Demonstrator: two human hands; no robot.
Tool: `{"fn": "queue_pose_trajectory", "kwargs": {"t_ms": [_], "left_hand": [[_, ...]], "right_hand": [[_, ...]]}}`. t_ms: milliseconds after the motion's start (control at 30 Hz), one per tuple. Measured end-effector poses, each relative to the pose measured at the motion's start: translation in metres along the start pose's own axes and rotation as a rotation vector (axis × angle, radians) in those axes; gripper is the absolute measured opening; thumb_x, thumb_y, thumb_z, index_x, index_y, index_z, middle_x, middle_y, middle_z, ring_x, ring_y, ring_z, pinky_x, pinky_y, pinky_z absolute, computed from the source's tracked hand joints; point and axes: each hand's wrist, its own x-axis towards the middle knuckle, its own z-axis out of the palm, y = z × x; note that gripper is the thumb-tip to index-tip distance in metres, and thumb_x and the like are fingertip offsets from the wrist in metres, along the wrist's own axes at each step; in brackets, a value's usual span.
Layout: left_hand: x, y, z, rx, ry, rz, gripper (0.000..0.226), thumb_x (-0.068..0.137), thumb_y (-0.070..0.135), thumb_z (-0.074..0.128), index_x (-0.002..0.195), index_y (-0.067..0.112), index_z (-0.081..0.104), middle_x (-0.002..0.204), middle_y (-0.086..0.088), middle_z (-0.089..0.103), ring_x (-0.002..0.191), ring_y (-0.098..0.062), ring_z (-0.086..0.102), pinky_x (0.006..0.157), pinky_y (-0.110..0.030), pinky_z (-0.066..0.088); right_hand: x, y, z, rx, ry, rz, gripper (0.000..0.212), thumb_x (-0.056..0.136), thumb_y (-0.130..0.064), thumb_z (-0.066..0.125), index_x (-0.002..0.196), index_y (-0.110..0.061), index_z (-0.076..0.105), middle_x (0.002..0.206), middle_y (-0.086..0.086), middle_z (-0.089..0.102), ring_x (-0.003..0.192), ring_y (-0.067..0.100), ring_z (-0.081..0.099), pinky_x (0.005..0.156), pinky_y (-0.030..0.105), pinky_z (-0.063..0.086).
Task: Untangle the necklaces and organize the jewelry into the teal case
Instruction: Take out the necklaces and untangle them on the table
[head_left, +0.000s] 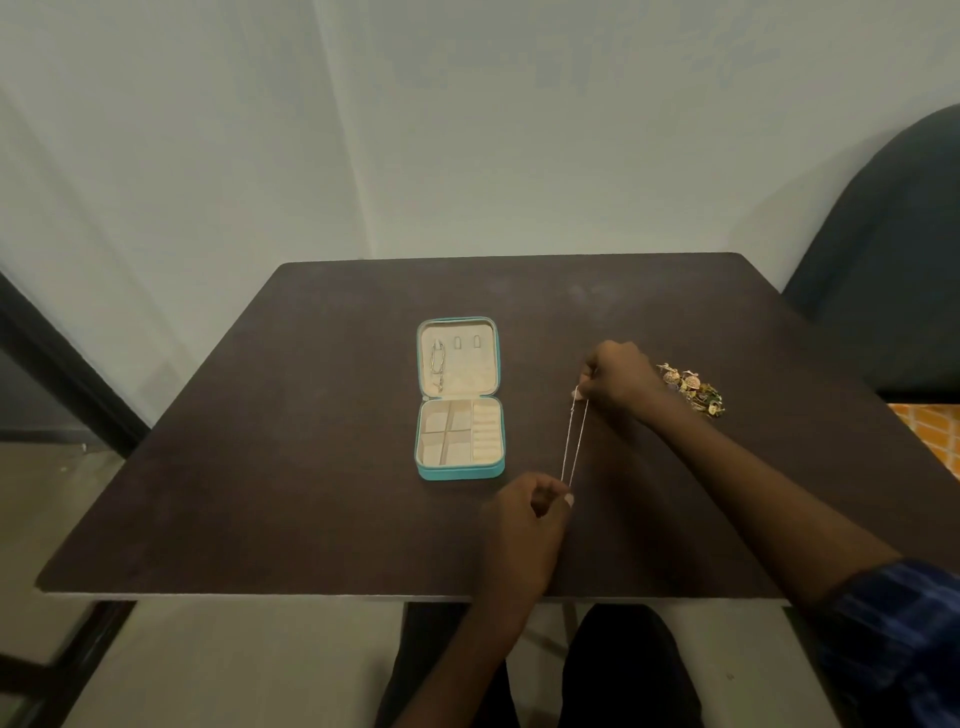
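stretching a silver chain (573, 441) taut, left hand (524, 525) and right hand (615, 379) pinch its ends — one necklace (438, 361) already hangs in the teal case (459, 470), the jewelry pile (693, 388) waits unsorted.

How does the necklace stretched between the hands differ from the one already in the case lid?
The stretched necklace is held taut between the left hand and right hand, above the table; the stored necklace hangs from a hook in the lid of the teal case. The stretched one runs as a long narrow loop; the stored one looks shorter, gathered. Both are thin and silvery.
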Motion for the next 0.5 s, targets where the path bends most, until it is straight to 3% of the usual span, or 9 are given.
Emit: {"fn": "queue_pose_trajectory", "kwargs": {"t_ms": [133,267,400,500], "left_hand": [[-0.002,0.000,-0.001,-0.285,-0.081,-0.155,0.009,0.093,0.014,0.055,0.092,0.019,0.062,0.076,-0.004,0.066,0.058,-0.009,0.061,0.053,-0.018,0.052],[-0.003,0.000,-0.007,-0.572,-0.074,-0.292,0.012,0.092,0.012,0.055,0.097,0.013,0.067,0.077,-0.005,0.066,0.055,-0.010,0.058,0.047,-0.020,0.049],[-0.003,-0.002,-0.007,-0.489,-0.037,-0.269,0.017,0.093,0.013,0.055,0.106,0.012,0.066,0.071,-0.004,0.061,0.053,-0.007,0.056,0.049,-0.022,0.051],[-0.003,-0.002,-0.005,-0.334,-0.042,-0.210,0.014,0.095,0.017,0.052,0.094,0.017,0.065,0.067,-0.005,0.060,0.046,-0.005,0.056,0.055,-0.026,0.054]], "right_hand": [[0.003,0.000,0.003,0.003,-0.004,-0.006,0.008,0.081,-0.010,0.068,0.075,-0.005,0.066,0.080,0.005,0.069,0.073,0.016,0.062,0.067,0.030,0.049],[0.003,0.001,0.000,-0.004,0.027,-0.018,0.014,0.077,-0.016,0.073,0.071,-0.006,0.065,0.078,0.006,0.070,0.076,0.023,0.066,0.072,0.039,0.055],[0.001,-0.004,-0.011,-0.045,0.072,-0.032,0.016,0.075,-0.020,0.073,0.069,-0.008,0.064,0.080,0.009,0.071,0.077,0.029,0.064,0.071,0.037,0.053],[-0.003,-0.008,-0.020,-0.070,0.050,-0.035,0.018,0.072,-0.024,0.076,0.069,-0.010,0.066,0.080,0.008,0.070,0.079,0.029,0.063,0.071,0.037,0.052]]}}
